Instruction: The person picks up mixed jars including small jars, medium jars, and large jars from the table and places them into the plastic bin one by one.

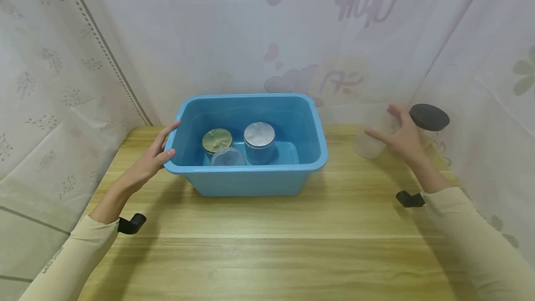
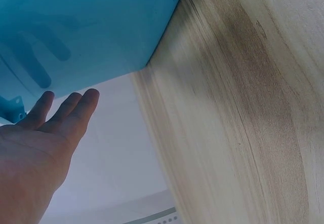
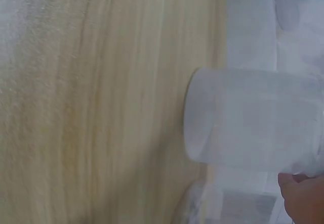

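Note:
A blue plastic basin (image 1: 246, 182) stands on the wooden table. My left hand (image 1: 156, 152) is at its left rim, with the thumb and a fingertip touching the edge. In the left wrist view, several straight fingers (image 2: 76, 115) extend beside the outer wall. Inside the basin are a jar with a gold-green top (image 1: 217, 140), a jar with a silver top (image 1: 259, 134) and a clear round lid or container (image 1: 228, 157). On the right, my right hand (image 1: 403, 136) holds a translucent jar (image 3: 253, 118) between thumb and fingers. Part of this jar is hidden by the hand.
Just right of my right hand is a clear jar with a black lid (image 1: 429, 117). Its base is partly visible in the right wrist view. Patterned white curtains (image 1: 234, 36) hang behind the table (image 1: 259, 245) and at both sides.

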A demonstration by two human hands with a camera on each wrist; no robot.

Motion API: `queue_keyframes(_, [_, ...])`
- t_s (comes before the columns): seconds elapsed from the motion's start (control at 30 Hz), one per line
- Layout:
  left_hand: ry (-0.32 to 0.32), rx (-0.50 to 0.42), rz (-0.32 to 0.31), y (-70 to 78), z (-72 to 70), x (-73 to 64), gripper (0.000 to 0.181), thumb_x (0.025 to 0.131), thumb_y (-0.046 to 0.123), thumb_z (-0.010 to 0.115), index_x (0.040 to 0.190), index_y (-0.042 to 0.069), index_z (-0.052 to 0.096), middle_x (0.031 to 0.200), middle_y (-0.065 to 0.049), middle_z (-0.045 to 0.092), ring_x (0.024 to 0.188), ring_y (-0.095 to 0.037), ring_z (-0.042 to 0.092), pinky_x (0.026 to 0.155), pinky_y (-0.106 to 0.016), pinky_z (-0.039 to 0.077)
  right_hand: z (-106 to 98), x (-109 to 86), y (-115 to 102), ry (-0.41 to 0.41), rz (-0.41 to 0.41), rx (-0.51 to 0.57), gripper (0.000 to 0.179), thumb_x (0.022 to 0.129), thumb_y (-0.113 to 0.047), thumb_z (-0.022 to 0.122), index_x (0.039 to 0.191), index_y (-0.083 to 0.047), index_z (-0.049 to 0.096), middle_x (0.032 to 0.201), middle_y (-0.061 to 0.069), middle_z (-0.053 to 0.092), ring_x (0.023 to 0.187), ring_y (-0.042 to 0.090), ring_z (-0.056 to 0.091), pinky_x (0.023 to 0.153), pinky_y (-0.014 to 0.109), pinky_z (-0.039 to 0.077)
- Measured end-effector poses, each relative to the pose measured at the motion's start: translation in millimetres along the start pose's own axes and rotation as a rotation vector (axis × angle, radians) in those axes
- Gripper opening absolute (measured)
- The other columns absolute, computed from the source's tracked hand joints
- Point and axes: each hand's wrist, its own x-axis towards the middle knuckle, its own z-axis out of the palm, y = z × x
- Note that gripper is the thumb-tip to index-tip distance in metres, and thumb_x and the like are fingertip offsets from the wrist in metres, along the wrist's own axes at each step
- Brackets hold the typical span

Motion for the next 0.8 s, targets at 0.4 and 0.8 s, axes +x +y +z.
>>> queue_keyframes(0.4, [-0.001, 0.014, -0.001, -0.8, -0.5, -0.5, 0.066, 0.109, 0.017, 0.040, 0.165, 0.033, 0.008, 0.167, -0.006, -0.008, 0.140, -0.047, 0.025, 0.096, -0.038, 0.045, 10, -0.2, 11, 0.062, 0.039, 0.023, 0.102, 0.086, -0.036, 0.084, 0.160, -0.003, 0.024, 0.164, 0.017, 0.021, 0.149, 0.034, 0.018, 0.117, 0.050, 0.014])
queue_keyframes(0.8, [-0.001, 0.008, 0.000, -0.2, -0.4, 0.0, 0.066, 0.110, 0.018, 0.041, 0.165, 0.032, 0.008, 0.167, -0.006, -0.007, 0.142, -0.048, 0.021, 0.101, -0.050, 0.042, 9, 2.0, 9, 0.033, 0.080, 0.047, 0.100, 0.085, -0.038, 0.084, 0.159, -0.001, 0.027, 0.163, 0.018, 0.021, 0.148, 0.035, 0.017, 0.116, 0.053, 0.017])
